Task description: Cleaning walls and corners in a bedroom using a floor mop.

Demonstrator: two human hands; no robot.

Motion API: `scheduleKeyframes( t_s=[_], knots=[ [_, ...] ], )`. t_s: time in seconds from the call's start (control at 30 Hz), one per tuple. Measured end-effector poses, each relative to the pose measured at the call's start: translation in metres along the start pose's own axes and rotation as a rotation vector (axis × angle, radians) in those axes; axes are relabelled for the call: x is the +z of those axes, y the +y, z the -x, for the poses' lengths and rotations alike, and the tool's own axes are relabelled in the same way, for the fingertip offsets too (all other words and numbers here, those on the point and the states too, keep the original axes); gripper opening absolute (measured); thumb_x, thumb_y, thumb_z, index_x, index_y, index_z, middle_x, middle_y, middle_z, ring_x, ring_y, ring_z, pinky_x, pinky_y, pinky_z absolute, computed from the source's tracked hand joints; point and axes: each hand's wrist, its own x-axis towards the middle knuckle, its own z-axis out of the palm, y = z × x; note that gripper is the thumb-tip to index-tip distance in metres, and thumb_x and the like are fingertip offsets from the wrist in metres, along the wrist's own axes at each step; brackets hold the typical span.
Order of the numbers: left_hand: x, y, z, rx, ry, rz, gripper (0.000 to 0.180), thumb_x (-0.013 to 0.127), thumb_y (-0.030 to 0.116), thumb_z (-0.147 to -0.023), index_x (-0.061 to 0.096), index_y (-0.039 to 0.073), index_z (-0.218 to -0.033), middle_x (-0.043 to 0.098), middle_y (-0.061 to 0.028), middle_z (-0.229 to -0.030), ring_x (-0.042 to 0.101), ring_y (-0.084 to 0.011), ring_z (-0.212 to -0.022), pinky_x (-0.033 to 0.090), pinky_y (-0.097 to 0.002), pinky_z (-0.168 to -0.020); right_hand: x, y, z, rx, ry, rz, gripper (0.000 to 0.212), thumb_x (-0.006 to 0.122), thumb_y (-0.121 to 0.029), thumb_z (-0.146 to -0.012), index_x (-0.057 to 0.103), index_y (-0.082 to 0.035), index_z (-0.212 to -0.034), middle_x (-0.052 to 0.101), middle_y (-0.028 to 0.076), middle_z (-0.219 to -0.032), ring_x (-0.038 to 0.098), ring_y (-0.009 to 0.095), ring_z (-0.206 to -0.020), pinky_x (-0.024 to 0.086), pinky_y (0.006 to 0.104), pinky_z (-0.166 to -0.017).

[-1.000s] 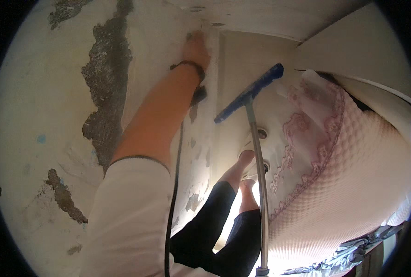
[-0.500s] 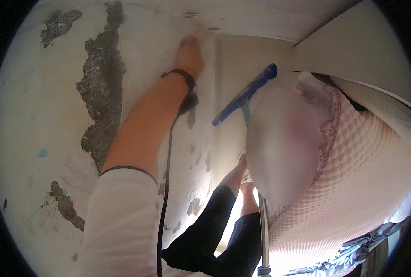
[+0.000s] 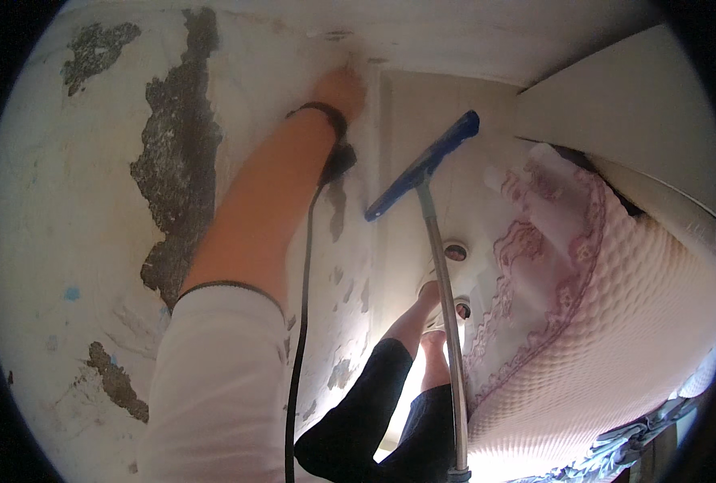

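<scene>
My left hand [image 3: 340, 90] reaches far forward to the pale, stained wall [image 3: 76, 201], close to the corner where wall and floor meet. Its fingers are dim and blurred, so I cannot make out their pose or whether they hold anything. A black strap [image 3: 326, 113] circles the wrist, with a small black unit [image 3: 338, 163] and a black cable [image 3: 300, 362] running down along my white sleeve [image 3: 213, 378]. Right of the hand stands a blue-headed floor squeegee [image 3: 422, 167] on a metal pole, apart from the hand. My right hand is out of the picture.
Dark patches of peeled plaster [image 3: 177, 173] mark the wall on the left. My legs in black trousers [image 3: 358, 410] and feet in pale slippers [image 3: 454, 251] are below. On the right hangs a pink quilted cover with lace trim [image 3: 607, 322], beneath a pale panel [image 3: 623, 97].
My left hand and forearm have shifted slightly right. A blurred oval that covered the squeegee pole and the lace is gone, so the pole and slippers now show.
</scene>
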Motion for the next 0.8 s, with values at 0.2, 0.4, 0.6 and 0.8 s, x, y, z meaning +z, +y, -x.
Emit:
scheduleKeyframes(
  t_s=[0.2,0.4,0.6,0.8],
  knots=[
    [0.050,-0.062,-0.001,-0.192,0.295,-0.224,0.043,0.047,0.019,-0.094,0.053,0.000,-0.132,0.047,-0.0204,-0.143,0.042,-0.0324,-0.134,0.028,-0.0422,-0.116,-0.019,-0.066,-0.063,-0.045,-0.104,-0.061,0.010,0.060,-0.007,-0.086,0.059,-0.004,-0.096,0.049,0.002,-0.065,0.048,0.013,-0.051,0.040,0.0296,-0.046],
    [0.032,-0.026,0.005,0.022,0.386,-0.209,0.045,0.049,0.018,-0.094,0.051,-0.004,-0.133,0.047,-0.0232,-0.142,0.046,-0.0333,-0.131,0.033,-0.0441,-0.112,-0.052,-0.062,-0.062,-0.002,-0.229,0.002,0.012,0.059,-0.011,-0.087,0.061,-0.006,-0.097,0.051,0.002,-0.070,0.050,0.014,-0.057,0.041,0.0310,-0.050],
    [0.086,0.000,-0.052,-0.189,0.394,0.508,0.052,0.051,0.021,-0.095,0.034,0.000,-0.140,0.056,-0.0221,-0.128,0.063,-0.0391,-0.104,0.052,-0.0472,-0.090,-0.074,-0.062,-0.072,0.035,-0.348,0.058,0.014,0.057,-0.014,-0.088,0.062,-0.007,-0.098,0.053,0.003,-0.075,0.051,0.016,-0.062,0.042,0.0324,-0.054],
    [0.158,-0.035,-0.124,0.187,0.996,0.926,0.060,0.059,0.017,-0.094,0.026,0.013,-0.144,0.057,-0.0146,-0.114,0.067,-0.0308,-0.091,0.055,-0.0464,-0.067,-0.066,-0.080,-0.078,0.022,-0.452,0.048,0.017,0.056,-0.018,-0.089,0.063,-0.008,-0.100,0.055,0.003,-0.079,0.053,0.017,-0.068,0.043,0.0337,-0.058]
  ],
)
